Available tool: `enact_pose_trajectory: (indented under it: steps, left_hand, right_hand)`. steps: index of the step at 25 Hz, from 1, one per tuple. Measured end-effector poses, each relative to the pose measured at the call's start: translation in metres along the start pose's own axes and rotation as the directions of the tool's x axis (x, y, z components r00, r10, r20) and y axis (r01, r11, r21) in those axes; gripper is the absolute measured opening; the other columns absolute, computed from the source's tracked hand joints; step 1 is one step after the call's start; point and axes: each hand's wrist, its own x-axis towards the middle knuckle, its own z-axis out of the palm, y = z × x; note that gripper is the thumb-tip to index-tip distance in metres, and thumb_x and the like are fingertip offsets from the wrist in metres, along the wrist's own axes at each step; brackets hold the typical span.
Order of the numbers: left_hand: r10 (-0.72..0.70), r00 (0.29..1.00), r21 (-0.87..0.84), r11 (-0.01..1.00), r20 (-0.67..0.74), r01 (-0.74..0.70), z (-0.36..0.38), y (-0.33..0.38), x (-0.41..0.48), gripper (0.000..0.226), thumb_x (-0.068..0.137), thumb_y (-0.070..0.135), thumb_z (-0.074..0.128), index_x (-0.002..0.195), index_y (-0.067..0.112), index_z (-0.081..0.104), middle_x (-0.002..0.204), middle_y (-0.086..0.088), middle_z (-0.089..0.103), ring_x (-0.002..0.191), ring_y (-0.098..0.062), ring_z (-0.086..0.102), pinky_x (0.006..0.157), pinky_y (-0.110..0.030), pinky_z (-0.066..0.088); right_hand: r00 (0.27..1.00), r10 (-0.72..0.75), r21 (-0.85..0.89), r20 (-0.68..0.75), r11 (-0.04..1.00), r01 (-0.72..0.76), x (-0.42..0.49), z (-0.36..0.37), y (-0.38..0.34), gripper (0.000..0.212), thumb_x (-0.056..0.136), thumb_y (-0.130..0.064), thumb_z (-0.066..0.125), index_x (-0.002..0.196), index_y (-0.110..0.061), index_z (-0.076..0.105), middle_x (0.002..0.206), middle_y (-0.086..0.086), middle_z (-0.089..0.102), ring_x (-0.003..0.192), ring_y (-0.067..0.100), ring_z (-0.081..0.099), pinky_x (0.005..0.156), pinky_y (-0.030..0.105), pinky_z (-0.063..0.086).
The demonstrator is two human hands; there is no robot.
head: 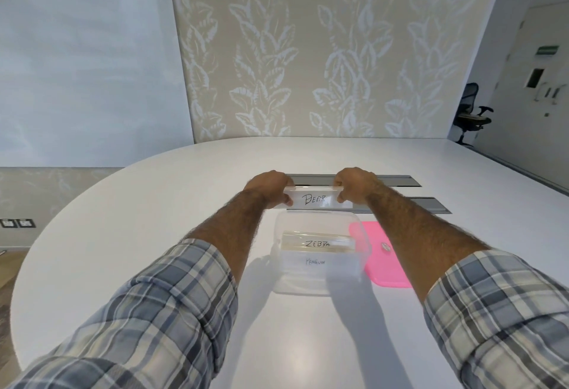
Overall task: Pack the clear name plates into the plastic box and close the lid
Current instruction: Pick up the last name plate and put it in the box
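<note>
A clear name plate marked BEAR is held just beyond the far rim of the clear plastic box. My left hand grips its left end and my right hand grips its right end. Inside the box lie a plate marked ZEBRA and, nearer to me, one marked PENGUIN. The pink lid lies flat on the table, touching the box's right side, partly under my right forearm.
The white oval table has two grey cable slots just behind my hands. A patterned wall panel stands past the far edge. A black office chair sits at the far right.
</note>
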Motion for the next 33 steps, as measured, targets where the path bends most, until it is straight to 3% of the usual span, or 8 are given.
enact_pose_trajectory:
  steps: [12,16,22,26,29,33]
  left_hand:
    - [-0.019,0.996,-0.056,0.998,0.085,0.024,0.059,0.004,0.012,0.045,0.082,0.035,0.074,0.125,0.04,0.062,0.126,0.003,0.063,0.118,-0.024,0.056,0.082,-0.033,0.04]
    - [-0.031,0.993,-0.003,0.999,0.111,0.032,0.075,0.004,0.015,0.049,0.085,0.04,0.071,0.131,0.042,0.056,0.13,0.004,0.061,0.128,-0.027,0.044,0.088,-0.037,0.041]
    - [-0.029,0.991,0.062,0.998,0.131,0.021,0.095,0.009,0.018,0.048,0.085,0.035,0.071,0.131,0.037,0.057,0.127,0.005,0.064,0.125,-0.025,0.038,0.08,-0.034,0.036]
    - [-0.004,0.988,0.174,0.984,0.155,-0.023,0.102,0.013,0.017,0.048,0.086,0.032,0.072,0.132,0.031,0.058,0.129,0.0,0.064,0.122,-0.028,0.044,0.092,-0.036,0.044]
    - [0.005,0.986,0.2,0.979,0.168,-0.039,0.107,0.015,0.016,0.047,0.086,0.028,0.073,0.131,0.028,0.059,0.128,-0.001,0.064,0.124,-0.028,0.044,0.091,-0.036,0.043]
    - [0.073,0.979,0.259,0.958,0.188,-0.121,0.113,0.015,0.017,0.043,0.086,0.028,0.072,0.128,0.024,0.06,0.129,-0.001,0.065,0.127,-0.023,0.051,0.114,-0.036,0.022]
  right_hand:
    - [0.999,-0.018,-0.004,0.035,1.0,0.018,0.0,0.053,0.028,0.038,0.078,-0.028,0.077,0.113,-0.024,0.064,0.116,-0.004,0.066,0.108,0.021,0.06,0.089,0.035,0.04]
    - [0.998,-0.051,-0.039,0.047,0.998,0.053,0.0,0.064,0.035,0.037,0.078,-0.028,0.076,0.113,-0.022,0.065,0.115,-0.003,0.068,0.106,0.022,0.061,0.089,0.035,0.04]
    - [0.994,-0.097,-0.047,0.041,0.994,0.099,-0.002,0.089,0.043,0.038,0.079,-0.03,0.076,0.115,-0.023,0.064,0.119,-0.004,0.068,0.111,0.02,0.06,0.1,0.036,0.037]
    - [0.989,-0.133,-0.069,0.058,0.988,0.137,-0.001,0.103,0.043,0.037,0.081,-0.031,0.074,0.116,-0.024,0.064,0.122,-0.006,0.066,0.116,0.017,0.058,0.113,0.042,0.024]
    - [0.987,-0.133,-0.096,0.09,0.985,0.142,-0.001,0.112,0.043,0.037,0.083,-0.031,0.072,0.118,-0.024,0.063,0.125,-0.007,0.065,0.121,0.017,0.056,0.117,0.047,0.016]
    - [0.983,-0.125,-0.091,0.134,0.986,0.138,0.0,0.119,0.041,0.037,0.085,-0.03,0.069,0.121,-0.024,0.061,0.127,-0.007,0.063,0.123,0.018,0.054,0.118,0.053,0.011]
